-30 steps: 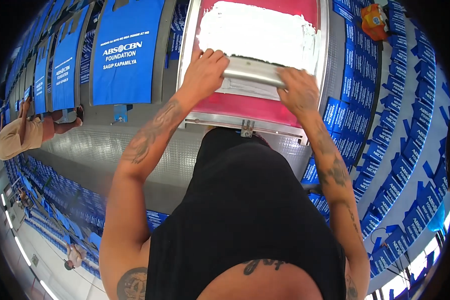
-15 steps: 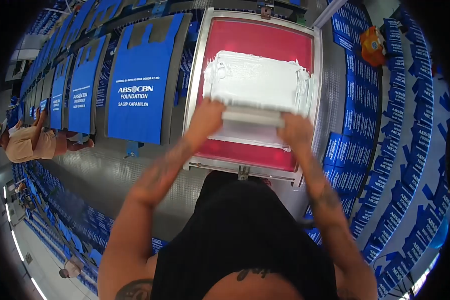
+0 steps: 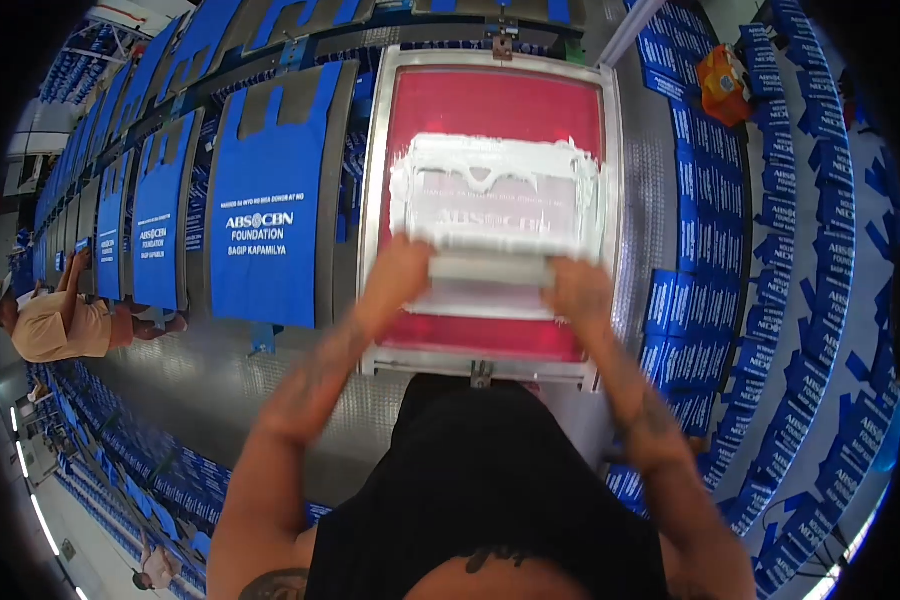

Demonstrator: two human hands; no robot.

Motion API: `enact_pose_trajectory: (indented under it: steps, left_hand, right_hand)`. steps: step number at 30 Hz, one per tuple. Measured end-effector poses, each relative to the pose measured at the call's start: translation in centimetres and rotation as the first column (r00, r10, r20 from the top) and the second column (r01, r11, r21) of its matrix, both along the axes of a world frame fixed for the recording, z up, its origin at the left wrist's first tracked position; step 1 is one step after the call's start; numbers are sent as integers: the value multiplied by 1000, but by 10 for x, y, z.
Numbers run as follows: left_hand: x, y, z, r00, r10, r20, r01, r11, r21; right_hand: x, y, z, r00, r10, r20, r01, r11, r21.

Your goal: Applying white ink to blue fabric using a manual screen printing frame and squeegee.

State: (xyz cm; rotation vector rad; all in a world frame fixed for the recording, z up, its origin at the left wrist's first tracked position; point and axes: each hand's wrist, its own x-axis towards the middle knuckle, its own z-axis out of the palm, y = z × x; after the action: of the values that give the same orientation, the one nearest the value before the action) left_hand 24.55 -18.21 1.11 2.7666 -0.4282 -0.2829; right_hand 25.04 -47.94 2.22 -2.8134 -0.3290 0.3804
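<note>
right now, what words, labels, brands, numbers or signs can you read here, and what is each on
I won't copy wording or brands; here's where it stands:
Printing screen: pale lettering, partly faint.
Large blue bag left of it: white lettering, readable.
Blue pieces, right side: white lettering, mostly too small.
Chest: dark tattoo lettering, too unclear to read.
</note>
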Motion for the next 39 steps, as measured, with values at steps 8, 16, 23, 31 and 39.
enact_pose_trajectory:
  steps: [8,16,23,31,39]
  left_hand:
    - [21,-6,30,999,15,-51,-15,1000,8]
    - [5,9,-2,985,-48,168,59,996,-61]
    - [202,17,29,994,-75,-80,86,985,147]
    - [260,-3,100,963,-77,-259,112,986,123]
    - [158,-6,68,877,94,470,-74,995,-60]
  right_hand:
    - [26,-10,1,999,45,-26,-45,999,1]
    - [5,9,-10,951,11,310,-50,992,117]
    - [202,12,24,990,130,48,-127,990,-63]
    - [230,-9,99,996,91,-6,-89,985,147]
    - [234,6,37,975,170,-143,-159,984,84]
